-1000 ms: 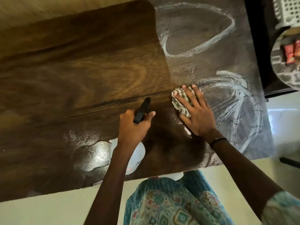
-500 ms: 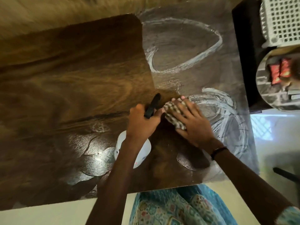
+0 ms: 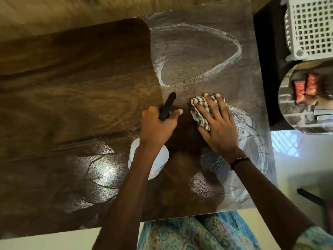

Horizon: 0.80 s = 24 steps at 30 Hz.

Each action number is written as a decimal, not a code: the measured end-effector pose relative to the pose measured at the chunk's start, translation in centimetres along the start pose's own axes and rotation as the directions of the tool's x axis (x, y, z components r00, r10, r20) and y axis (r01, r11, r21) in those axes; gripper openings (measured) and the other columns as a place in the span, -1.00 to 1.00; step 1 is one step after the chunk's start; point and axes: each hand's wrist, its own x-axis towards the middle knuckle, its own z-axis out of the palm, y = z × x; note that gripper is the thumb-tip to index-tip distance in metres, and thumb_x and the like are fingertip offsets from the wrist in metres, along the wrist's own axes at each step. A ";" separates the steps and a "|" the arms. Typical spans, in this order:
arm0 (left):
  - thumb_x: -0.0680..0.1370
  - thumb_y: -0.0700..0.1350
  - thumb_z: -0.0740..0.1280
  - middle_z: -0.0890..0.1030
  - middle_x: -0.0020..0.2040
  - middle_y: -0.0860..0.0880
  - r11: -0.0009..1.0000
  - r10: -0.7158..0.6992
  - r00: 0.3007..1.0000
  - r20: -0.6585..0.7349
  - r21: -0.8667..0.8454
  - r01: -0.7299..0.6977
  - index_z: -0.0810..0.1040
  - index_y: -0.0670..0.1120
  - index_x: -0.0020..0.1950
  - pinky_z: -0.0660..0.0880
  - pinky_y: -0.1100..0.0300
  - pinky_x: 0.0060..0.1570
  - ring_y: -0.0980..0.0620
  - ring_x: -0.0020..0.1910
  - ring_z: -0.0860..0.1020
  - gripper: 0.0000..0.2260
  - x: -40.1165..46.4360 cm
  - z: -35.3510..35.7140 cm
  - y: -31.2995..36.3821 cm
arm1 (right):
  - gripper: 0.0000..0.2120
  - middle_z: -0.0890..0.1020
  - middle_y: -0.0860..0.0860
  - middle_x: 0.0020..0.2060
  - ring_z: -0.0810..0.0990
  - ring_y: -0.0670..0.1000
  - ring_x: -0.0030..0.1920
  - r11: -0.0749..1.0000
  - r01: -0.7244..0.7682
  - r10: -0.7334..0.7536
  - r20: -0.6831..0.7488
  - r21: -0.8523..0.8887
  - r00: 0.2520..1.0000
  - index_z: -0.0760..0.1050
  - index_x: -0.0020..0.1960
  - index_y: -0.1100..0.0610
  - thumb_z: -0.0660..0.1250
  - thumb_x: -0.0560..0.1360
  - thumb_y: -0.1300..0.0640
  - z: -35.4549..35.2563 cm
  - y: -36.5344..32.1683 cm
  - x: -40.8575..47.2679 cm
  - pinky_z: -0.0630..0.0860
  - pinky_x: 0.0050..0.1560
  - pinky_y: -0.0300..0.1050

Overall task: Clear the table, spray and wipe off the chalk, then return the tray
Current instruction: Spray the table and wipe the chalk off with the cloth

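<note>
Dark desk (image 3: pixel 72 105), half wiped clean.
Right hand (image 3: pixel 219 129) presses cloth (image 3: pixel 199 114) flat; left hand (image 3: pixel 156 127) grips spray bottle (image 3: pixel 149 159). Rub hard over chalk (image 3: pixel 252 141) beside it.

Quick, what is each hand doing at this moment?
Left hand: closed, fingers gripping the spray bottle.
Right hand: open, fingers flat, pressing the checked cloth on the table.

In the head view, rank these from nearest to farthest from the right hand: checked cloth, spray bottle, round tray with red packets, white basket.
1. Checked cloth: under the right hand, touching.
2. Spray bottle: just left, held by the left hand.
3. Round tray: off the table, right.
4. White basket: far right corner.
</note>
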 end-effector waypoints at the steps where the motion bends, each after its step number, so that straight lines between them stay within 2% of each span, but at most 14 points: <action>1: 0.44 0.01 0.46 0.45 -0.36 -0.02 1.000 -0.011 1.000 -0.007 -0.008 0.011 0.41 -0.08 -0.34 0.43 0.18 -0.34 0.03 -0.37 0.48 -0.70 0.1 -0.1 0.1 | -0.40 0.13 0.02 0.55 0.00 0.15 0.55 1.000 -0.018 0.018 -0.009 0.005 1.000 0.15 0.53 -0.05 0.12 0.51 -0.12 -0.2 0.5 0.6 0.15 0.48 0.19; 3: 0.43 0.05 0.45 0.53 -0.28 -0.11 1.000 -0.028 1.000 -0.012 -0.007 0.028 0.47 -0.12 -0.27 0.55 0.05 -0.22 -0.12 -0.26 0.58 -0.72 0.5 -0.3 0.2 | -0.40 0.13 0.03 0.55 0.01 0.17 0.55 0.999 -0.045 0.046 -0.034 0.019 0.998 0.14 0.54 -0.05 0.10 0.52 -0.13 -0.6 1.3 2.1 0.10 0.50 0.18; 5: 0.44 0.05 0.45 0.54 -0.26 -0.10 0.998 -0.053 0.999 -0.006 -0.033 0.053 0.42 -0.02 -0.30 0.59 -0.04 -0.08 -0.17 -0.16 0.63 -0.73 0.8 -0.6 0.3 | -0.41 0.15 0.05 0.54 0.03 0.20 0.54 0.997 -0.077 0.078 -0.062 0.030 0.995 0.13 0.54 -0.05 0.09 0.53 -0.13 -0.9 1.4 4.1 0.07 0.50 0.19; 6: 0.44 0.04 0.45 0.56 -0.24 -0.10 0.997 -0.061 0.998 0.001 -0.044 0.061 0.38 0.03 -0.32 0.59 -0.02 -0.06 -0.17 -0.13 0.64 -0.72 0.9 -0.8 0.3 | -0.41 0.15 0.06 0.54 0.03 0.21 0.54 0.995 -0.100 0.102 -0.074 0.031 0.992 0.13 0.54 -0.05 0.08 0.53 -0.14 -1.0 1.2 5.2 0.06 0.50 0.19; 8: 0.44 0.04 0.45 0.64 -0.15 -0.18 0.998 -0.051 0.998 0.019 -0.041 0.052 0.36 0.07 -0.32 0.53 0.07 -0.14 -0.14 -0.16 0.62 -0.72 1.0 -1.1 0.3 | -0.40 0.12 0.08 0.55 0.00 0.23 0.54 0.990 -0.140 0.141 -0.065 0.018 0.988 0.10 0.55 -0.05 0.04 0.53 -0.15 -1.2 -0.2 7.7 0.03 0.51 0.21; 10: 0.44 0.03 0.45 0.66 -0.13 -0.20 0.999 -0.039 0.999 0.013 -0.037 0.040 0.37 0.07 -0.33 0.50 0.06 -0.19 -0.15 -0.21 0.60 -0.72 1.1 -1.2 0.3 | -0.37 0.08 0.08 0.56 -0.04 0.23 0.54 0.993 -0.121 0.120 -0.025 -0.003 0.992 0.06 0.55 -0.04 -0.04 0.52 -0.18 -1.1 -2.3 9.7 -0.01 0.52 0.21; 13: 0.43 0.05 0.45 0.65 -0.22 -0.22 0.999 -0.040 0.999 0.000 -0.028 0.040 0.48 -0.03 -0.32 0.49 0.04 -0.25 -0.13 -0.33 0.53 -0.75 1.5 -1.2 0.2 | -0.41 0.13 0.08 0.54 0.00 0.23 0.54 0.996 0.091 -0.091 0.013 0.008 0.996 0.13 0.54 -0.03 0.00 0.54 -0.17 0.1 -5.4 10.1 0.01 0.51 0.21; 15: 0.43 0.07 0.45 0.64 -0.29 -0.21 0.999 -0.034 0.999 0.011 0.008 0.034 0.56 -0.12 -0.28 0.48 0.07 -0.30 -0.13 -0.38 0.51 -0.73 1.7 -1.3 0.2 | -0.45 0.18 0.08 0.53 0.03 0.21 0.54 0.960 0.278 -0.278 0.007 0.025 0.960 0.19 0.52 0.00 0.08 0.57 -0.11 1.0 -5.8 8.2 0.02 0.52 0.18; 17: 0.44 0.07 0.44 0.66 -0.23 -0.19 0.998 -0.059 0.998 0.015 0.006 0.059 0.50 -0.03 -0.32 0.53 0.04 -0.23 -0.17 -0.29 0.57 -0.76 1.8 -1.5 0.2 | -0.45 0.19 0.08 0.53 0.05 0.18 0.54 0.915 0.403 -0.403 0.032 -0.017 0.915 0.18 0.52 0.01 0.11 0.57 -0.12 0.9 -3.9 5.7 0.05 0.52 0.16; 18: 0.44 0.06 0.43 0.67 -0.18 -0.20 0.997 -0.072 0.997 0.021 -0.006 0.072 0.47 0.00 -0.32 0.55 0.03 -0.19 -0.18 -0.23 0.59 -0.76 1.9 -1.7 0.2 | -0.43 0.18 0.07 0.53 0.05 0.17 0.54 0.906 0.420 -0.418 0.049 -0.050 0.907 0.16 0.52 -0.02 0.12 0.55 -0.14 0.6 -2.4 4.8 0.07 0.51 0.14; 20: 0.45 0.07 0.43 0.66 -0.14 -0.23 0.997 -0.074 0.997 0.035 -0.028 0.075 0.52 -0.04 -0.27 0.53 0.06 -0.21 -0.18 -0.19 0.60 -0.77 2.1 -2.0 0.2 | -0.39 0.17 0.04 0.53 0.06 0.15 0.54 0.937 0.338 -0.334 0.063 -0.083 0.941 0.14 0.52 -0.07 0.14 0.50 -0.15 -0.4 0.9 4.1 0.15 0.48 0.15; 22: 0.45 0.06 0.42 0.65 -0.12 -0.25 0.997 -0.068 0.997 0.037 -0.046 0.070 0.54 -0.11 -0.22 0.48 0.12 -0.24 -0.18 -0.18 0.61 -0.75 2.4 -2.2 0.3 | -0.38 0.18 0.04 0.53 0.06 0.16 0.54 0.984 0.171 -0.170 0.027 -0.057 0.985 0.14 0.53 -0.09 0.15 0.49 -0.13 -1.4 3.1 4.8 0.22 0.45 0.18; 24: 0.46 0.06 0.42 0.65 -0.12 -0.26 0.996 -0.065 0.997 0.033 -0.051 0.067 0.52 -0.09 -0.22 0.47 0.14 -0.25 -0.17 -0.20 0.60 -0.77 2.9 -2.4 0.3 | -0.41 0.17 0.04 0.54 0.04 0.17 0.54 0.999 0.026 -0.027 -0.016 -0.018 1.000 0.14 0.53 -0.06 0.11 0.52 -0.13 -1.9 3.3 7.0 0.16 0.47 0.20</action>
